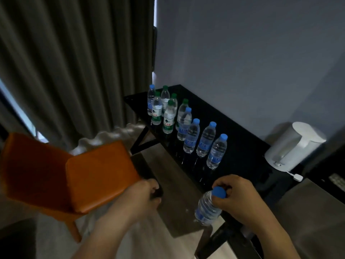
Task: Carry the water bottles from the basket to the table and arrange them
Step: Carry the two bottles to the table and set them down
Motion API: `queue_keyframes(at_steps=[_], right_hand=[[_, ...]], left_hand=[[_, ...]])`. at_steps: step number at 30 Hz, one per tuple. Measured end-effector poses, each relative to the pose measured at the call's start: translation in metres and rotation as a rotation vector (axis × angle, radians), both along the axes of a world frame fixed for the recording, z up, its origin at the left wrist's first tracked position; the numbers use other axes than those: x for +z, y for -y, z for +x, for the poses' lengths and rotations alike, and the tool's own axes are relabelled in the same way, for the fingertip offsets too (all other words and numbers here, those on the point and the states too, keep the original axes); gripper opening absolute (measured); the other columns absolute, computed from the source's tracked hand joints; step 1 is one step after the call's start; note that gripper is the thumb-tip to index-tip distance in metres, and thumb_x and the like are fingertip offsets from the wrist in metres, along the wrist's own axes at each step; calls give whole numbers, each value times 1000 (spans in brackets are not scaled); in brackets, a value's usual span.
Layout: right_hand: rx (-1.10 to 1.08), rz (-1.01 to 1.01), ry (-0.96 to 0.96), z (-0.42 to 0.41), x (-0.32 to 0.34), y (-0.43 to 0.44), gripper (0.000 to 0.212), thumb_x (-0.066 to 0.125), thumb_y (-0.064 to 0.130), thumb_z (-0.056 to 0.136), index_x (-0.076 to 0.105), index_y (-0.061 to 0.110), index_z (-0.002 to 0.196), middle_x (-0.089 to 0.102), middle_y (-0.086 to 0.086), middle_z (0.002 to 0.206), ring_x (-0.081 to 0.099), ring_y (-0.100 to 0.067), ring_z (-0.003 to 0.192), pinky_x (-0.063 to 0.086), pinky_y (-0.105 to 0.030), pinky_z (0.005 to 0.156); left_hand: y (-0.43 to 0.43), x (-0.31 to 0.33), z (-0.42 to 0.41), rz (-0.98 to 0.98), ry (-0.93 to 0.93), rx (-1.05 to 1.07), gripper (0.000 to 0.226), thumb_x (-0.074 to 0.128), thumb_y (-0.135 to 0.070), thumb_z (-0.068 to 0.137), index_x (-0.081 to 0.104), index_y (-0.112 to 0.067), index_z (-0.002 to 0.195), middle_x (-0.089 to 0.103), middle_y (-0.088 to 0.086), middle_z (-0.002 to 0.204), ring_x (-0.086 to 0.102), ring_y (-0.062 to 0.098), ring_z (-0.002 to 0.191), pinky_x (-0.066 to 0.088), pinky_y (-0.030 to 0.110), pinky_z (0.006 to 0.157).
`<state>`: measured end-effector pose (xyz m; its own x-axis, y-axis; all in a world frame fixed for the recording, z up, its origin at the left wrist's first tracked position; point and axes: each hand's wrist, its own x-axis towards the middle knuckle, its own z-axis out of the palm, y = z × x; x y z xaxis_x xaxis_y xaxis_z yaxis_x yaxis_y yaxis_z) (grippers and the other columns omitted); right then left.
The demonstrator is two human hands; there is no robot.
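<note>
The right hand [240,199] was clenched round the neck of a clear plastic water bottle with a blue cap [208,209], fingers and thumb wrapped just beneath the cap, so that the body hung tilted down and to the left in the air. It was carried close to the near front edge of the black glossy table [240,150]; whether it was over the top or just off the edge could not be told. The left hand [141,195] was blurred, its fingers curled beside a dark shape at the chair's corner, and whether it grasped anything could not be told. Further along the table, four upright blue-capped bottles [206,141] stood in a slanting row near the front edge, close together. Beyond them, at the far end, five green-capped bottles [169,118] stood upright in a tight cluster, with one more blue-capped one at the far left corner beside them. A white electric kettle [293,144] sat on the right part of the table, well apart from the bottles. An orange padded chair [74,174] stood to the left of the table, in front of a grey pleated curtain [74,62].
</note>
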<state>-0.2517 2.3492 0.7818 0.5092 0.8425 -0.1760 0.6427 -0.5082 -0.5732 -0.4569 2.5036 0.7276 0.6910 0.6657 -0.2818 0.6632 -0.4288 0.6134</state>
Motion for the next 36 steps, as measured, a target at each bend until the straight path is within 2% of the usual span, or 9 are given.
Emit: queue_keyframes(at_steps=[4, 8, 12, 17, 22, 26, 32, 36], right_hand=[[-63, -14, 6, 1, 1, -39, 19, 75, 18, 71, 65, 27, 84, 57, 9, 94, 63, -10, 79, 58, -30, 72], [-126, -44, 2, 7, -6, -68, 22, 76, 19, 71, 62, 29, 84, 58, 10, 93, 63, -8, 79, 58, -25, 70], [-124, -35, 14, 16, -15, -86, 23, 78, 18, 72, 63, 27, 86, 58, 10, 95, 63, -7, 78, 56, -20, 68], [-172, -63, -39, 41, -30, -110, 21, 76, 19, 72, 63, 28, 85, 63, 7, 88, 63, -6, 72, 54, -20, 64], [-196, -64, -67, 80, -44, -137, 17, 74, 17, 67, 65, 26, 78, 65, 3, 77, 64, -11, 68, 58, -30, 64], [-207, -93, -98, 116, -61, -158, 14, 72, 15, 66, 64, 24, 74, 64, 2, 70, 60, -6, 62, 49, -23, 57], [-248, -120, -118, 151, -86, -167, 13, 72, 15, 67, 63, 22, 74, 62, 2, 69, 58, -8, 61, 44, -19, 53], [-280, -138, -110, 161, -97, -170, 16, 74, 16, 68, 63, 20, 79, 58, 5, 78, 57, -7, 67, 42, -17, 54]], left_hand=[[-56, -4, 17, 59, -2, -78, 29, 64, -30, 86, 57, -21, 113, 59, -6, 96, 58, 9, 87, 50, 24, 78], [-90, -13, 36, 0, 11, -148, 35, 63, -27, 87, 56, -16, 119, 59, 1, 111, 59, 14, 98, 50, 25, 85], [-110, -22, 50, -22, 13, -206, 32, 63, -29, 87, 56, -18, 117, 59, -1, 111, 59, 12, 97, 48, 23, 82], [-142, -30, 78, -35, 7, -221, 35, 62, -30, 88, 55, -20, 120, 58, -3, 116, 56, 11, 104, 48, 24, 88], [-168, -37, 119, -6, -29, -246, 36, 63, -29, 87, 55, -18, 120, 59, -2, 117, 56, 12, 107, 47, 24, 92], [-193, -45, 154, -15, -99, -271, 35, 63, -31, 87, 55, -20, 119, 59, -1, 117, 56, 11, 106, 49, 27, 93], [-209, -59, 192, -16, -138, -297, 34, 63, -29, 87, 56, -19, 119, 58, -4, 116, 57, 12, 106, 47, 24, 91], [-215, -68, 210, -49, -160, -336, 31, 64, -30, 85, 58, -20, 113, 59, -4, 109, 58, 12, 100, 50, 29, 90]])
